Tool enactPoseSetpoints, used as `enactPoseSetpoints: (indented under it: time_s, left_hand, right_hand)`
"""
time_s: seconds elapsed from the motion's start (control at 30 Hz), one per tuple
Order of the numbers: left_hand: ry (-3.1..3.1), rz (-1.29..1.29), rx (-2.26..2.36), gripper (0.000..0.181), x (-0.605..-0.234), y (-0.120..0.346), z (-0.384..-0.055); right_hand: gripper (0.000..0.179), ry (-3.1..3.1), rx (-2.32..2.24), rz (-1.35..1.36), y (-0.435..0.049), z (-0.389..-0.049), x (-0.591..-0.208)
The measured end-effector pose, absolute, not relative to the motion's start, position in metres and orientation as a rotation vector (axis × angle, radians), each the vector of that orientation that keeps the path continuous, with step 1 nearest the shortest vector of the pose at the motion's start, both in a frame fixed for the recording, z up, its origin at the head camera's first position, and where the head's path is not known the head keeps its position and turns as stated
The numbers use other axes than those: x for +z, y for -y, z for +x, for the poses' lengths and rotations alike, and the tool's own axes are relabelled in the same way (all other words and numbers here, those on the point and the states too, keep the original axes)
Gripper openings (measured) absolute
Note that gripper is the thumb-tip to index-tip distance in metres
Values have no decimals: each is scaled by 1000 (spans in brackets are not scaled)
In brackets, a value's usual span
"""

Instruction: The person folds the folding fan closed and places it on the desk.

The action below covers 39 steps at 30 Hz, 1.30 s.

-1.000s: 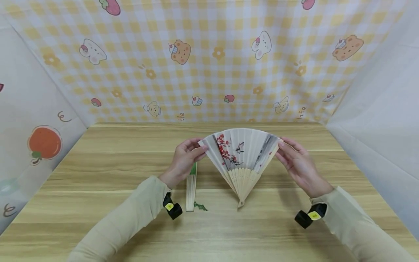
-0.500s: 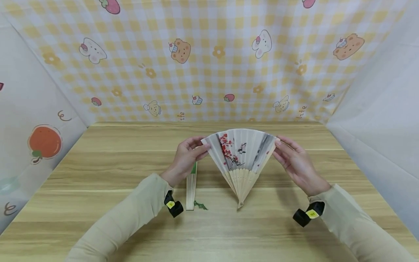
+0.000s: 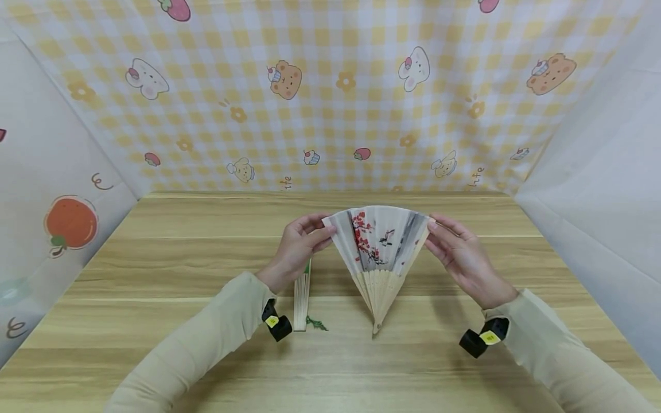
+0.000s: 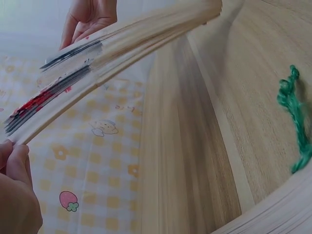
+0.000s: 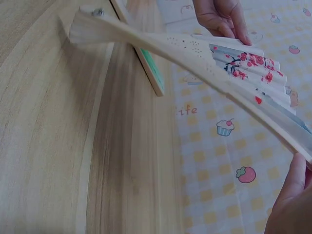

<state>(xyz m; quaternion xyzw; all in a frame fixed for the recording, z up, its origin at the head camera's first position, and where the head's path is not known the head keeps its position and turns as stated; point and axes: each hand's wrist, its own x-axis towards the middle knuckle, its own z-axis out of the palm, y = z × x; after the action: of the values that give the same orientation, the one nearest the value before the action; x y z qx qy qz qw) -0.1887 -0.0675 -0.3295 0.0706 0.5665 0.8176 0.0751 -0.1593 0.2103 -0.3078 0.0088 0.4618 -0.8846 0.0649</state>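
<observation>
A partly spread folding fan (image 3: 379,244), white with red blossoms and a bird, is held up between both hands in the head view. My left hand (image 3: 296,249) pinches its upper left corner between thumb and fingers. At the upper right corner, my right hand (image 3: 467,261) pinches the outer rib the same way. The bare wooden ribs narrow to a pivot pointing toward me. A second folding fan (image 3: 302,304), folded up and green-topped, lies beside it, its upper end hidden behind my left hand. Its green cord (image 4: 294,117) shows clearly in the left wrist view.
Everything is over a wood-grain table (image 3: 170,275). A yellow checked cloth (image 3: 341,115) hangs behind the far edge, and pale sheets (image 3: 594,172) close in both sides. Each wrist carries a black camera (image 3: 474,342).
The spread fan has narrowed as the hands drew closer together, the right hand shifting left and the left hand slightly right. Its pivot end has moved a little nearer to me.
</observation>
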Motion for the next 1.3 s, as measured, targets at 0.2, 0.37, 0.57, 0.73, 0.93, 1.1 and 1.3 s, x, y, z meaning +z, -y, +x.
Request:
enactPoseSetpoints:
  time_s: [0.2, 0.37, 0.57, 0.73, 0.93, 1.1, 1.3]
  left_hand:
    - [-1688, 219, 2454, 30, -329, 64, -187]
    - [-1691, 231, 2446, 31, -329, 60, -185]
    - [-1722, 226, 2415, 32, -328, 56, -184]
    - [-1736, 240, 2400, 31, -327, 52, -183]
    - [-1714, 257, 2398, 31, -325, 47, -183]
    - [-1698, 241, 2401, 32, -325, 44, -182]
    - [-1699, 241, 2384, 32, -325, 41, -181]
  right_hand:
    - [13, -1414, -2652, 3, -207, -159, -308]
    - [14, -1409, -2645, 1, -205, -159, -310]
    - [14, -1421, -2627, 10, -203, -157, -311]
    - [15, -1437, -2620, 11, -201, -157, -311]
    - [16, -1468, -2598, 9, -198, -157, -310]
    - [14, -1480, -2589, 25, -195, -156, -310]
    - [14, -1481, -2580, 28, -194, -155, -311]
